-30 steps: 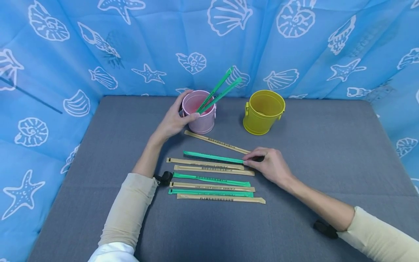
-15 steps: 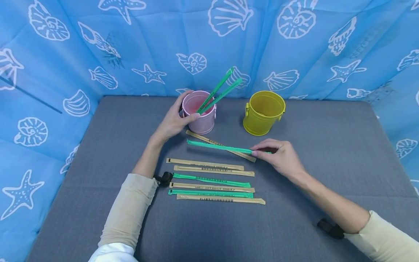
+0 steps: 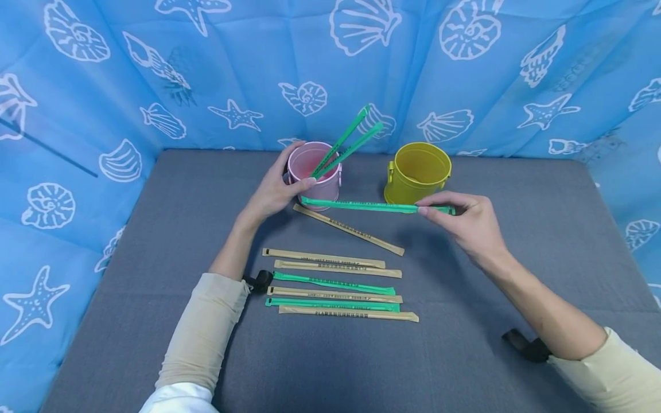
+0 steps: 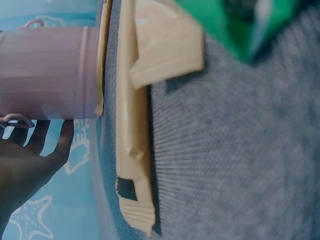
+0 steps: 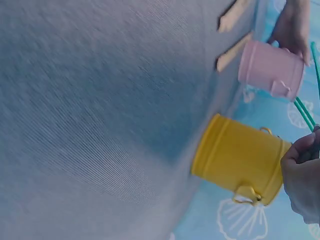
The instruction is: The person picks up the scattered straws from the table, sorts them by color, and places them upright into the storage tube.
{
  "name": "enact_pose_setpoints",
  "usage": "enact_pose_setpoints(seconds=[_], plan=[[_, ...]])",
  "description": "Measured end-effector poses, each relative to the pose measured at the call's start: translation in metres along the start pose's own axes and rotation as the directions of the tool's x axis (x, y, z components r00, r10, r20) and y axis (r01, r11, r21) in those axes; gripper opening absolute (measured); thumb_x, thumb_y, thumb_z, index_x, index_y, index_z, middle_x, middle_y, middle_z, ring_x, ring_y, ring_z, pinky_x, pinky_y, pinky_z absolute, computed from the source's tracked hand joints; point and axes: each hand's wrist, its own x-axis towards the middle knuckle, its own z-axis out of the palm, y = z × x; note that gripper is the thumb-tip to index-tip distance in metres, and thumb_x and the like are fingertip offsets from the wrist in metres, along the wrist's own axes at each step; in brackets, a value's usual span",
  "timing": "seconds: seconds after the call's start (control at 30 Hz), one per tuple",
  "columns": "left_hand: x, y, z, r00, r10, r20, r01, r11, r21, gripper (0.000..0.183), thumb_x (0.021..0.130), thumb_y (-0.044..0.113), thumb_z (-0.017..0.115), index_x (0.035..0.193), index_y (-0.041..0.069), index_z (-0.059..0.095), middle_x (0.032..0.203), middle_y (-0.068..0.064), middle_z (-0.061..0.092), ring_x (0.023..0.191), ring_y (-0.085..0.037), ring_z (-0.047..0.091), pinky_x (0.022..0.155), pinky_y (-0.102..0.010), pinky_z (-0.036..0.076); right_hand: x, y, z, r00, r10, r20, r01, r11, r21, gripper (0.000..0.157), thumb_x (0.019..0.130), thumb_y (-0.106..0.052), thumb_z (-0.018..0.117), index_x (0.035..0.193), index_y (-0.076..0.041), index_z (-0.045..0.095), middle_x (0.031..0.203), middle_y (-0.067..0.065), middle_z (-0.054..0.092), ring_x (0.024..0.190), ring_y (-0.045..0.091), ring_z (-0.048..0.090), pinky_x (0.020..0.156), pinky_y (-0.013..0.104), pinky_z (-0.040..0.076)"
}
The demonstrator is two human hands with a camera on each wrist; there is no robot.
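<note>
In the head view my left hand (image 3: 273,186) holds the pink bucket (image 3: 324,190), its thumb over the near rim and its fingers round the side. Two green wrapped straws (image 3: 356,121) lean out of that bucket to the right. My right hand (image 3: 475,223) pinches another green wrapped straw (image 3: 361,205) near its right end. This straw lies nearly level above the table, overlapping the lower parts of both buckets in the head view. The yellow bucket (image 3: 413,178) stands just beyond my right hand. The right wrist view shows the fingers beside the yellow bucket's rim (image 5: 280,175).
A tan wrapped straw (image 3: 348,229) lies slanted before the pink bucket. Nearer, several tan and green wrapped straws (image 3: 338,313) lie in roughly parallel rows on the grey table (image 3: 330,361). A blue curtain with shell prints (image 3: 237,57) hangs behind the table.
My right hand has lifted the green straw from the row and carried it away from me and slightly right, toward the buckets. The slanted tan straw shifted slightly. My left hand stays on the pink bucket.
</note>
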Motion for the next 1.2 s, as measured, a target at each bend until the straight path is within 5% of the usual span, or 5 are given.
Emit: enact_pose_setpoints(seconds=[0.2, 0.33, 0.4, 0.93, 1.2], plan=[[0.000, 0.001, -0.001, 1.000, 0.020, 0.007, -0.020, 1.000, 0.000, 0.080, 0.093, 0.024, 0.071, 0.155, 0.002, 0.024, 0.148, -0.023, 0.038, 0.135, -0.035, 0.040, 0.103, -0.050, 0.041, 0.010, -0.010, -0.010, 0.997, -0.038, -0.071, 0.038, 0.999, 0.007, 0.018, 0.091, -0.019, 0.075, 0.102, -0.005, 0.077, 0.084, -0.004, 0.067, 0.067, 0.019, 0.044, 0.058, 0.027, 0.035], [0.001, 0.001, -0.001, 1.000, 0.012, 0.001, -0.012, 1.000, 0.003, 0.079, 0.093, 0.022, 0.072, 0.154, 0.003, 0.026, 0.149, -0.022, 0.038, 0.135, -0.034, 0.039, 0.102, -0.049, 0.043, 0.016, -0.015, -0.014, 0.994, -0.062, -0.094, 0.064, 0.998, 0.012, 0.019, 0.091, -0.017, 0.075, 0.103, -0.003, 0.076, 0.086, -0.003, 0.067, 0.066, 0.019, 0.043, 0.057, 0.025, 0.035], [0.001, 0.002, -0.001, 1.000, 0.008, -0.003, -0.008, 1.000, 0.016, 0.076, 0.092, 0.008, 0.069, 0.154, 0.002, 0.026, 0.148, -0.022, 0.039, 0.134, -0.034, 0.040, 0.102, -0.048, 0.042, 0.019, -0.018, -0.015, 0.993, -0.064, -0.097, 0.066, 0.998, 0.018, 0.020, 0.090, -0.018, 0.075, 0.103, -0.003, 0.076, 0.088, -0.002, 0.067, 0.067, 0.020, 0.043, 0.057, 0.024, 0.036], [0.002, 0.003, 0.000, 1.000, -0.003, -0.011, 0.004, 0.999, 0.050, 0.075, 0.094, 0.010, 0.068, 0.155, 0.003, 0.024, 0.149, -0.020, 0.039, 0.136, -0.030, 0.040, 0.108, -0.049, 0.038, 0.051, -0.039, -0.016, 0.999, 0.024, -0.046, -0.022, 0.999, 0.042, 0.028, 0.090, -0.028, 0.076, 0.108, -0.008, 0.075, 0.107, 0.002, 0.067, 0.089, 0.018, 0.048, 0.063, 0.028, 0.039], [0.000, 0.003, 0.000, 1.000, -0.004, -0.011, 0.005, 0.998, 0.062, 0.076, 0.094, 0.011, 0.068, 0.155, 0.004, 0.024, 0.150, -0.019, 0.038, 0.137, -0.030, 0.039, 0.110, -0.049, 0.036, 0.060, -0.043, -0.009, 0.999, 0.029, -0.033, -0.026, 0.997, 0.067, 0.031, 0.089, -0.030, 0.076, 0.114, -0.010, 0.073, 0.110, 0.000, 0.067, 0.076, 0.021, 0.049, 0.062, 0.030, 0.037]])
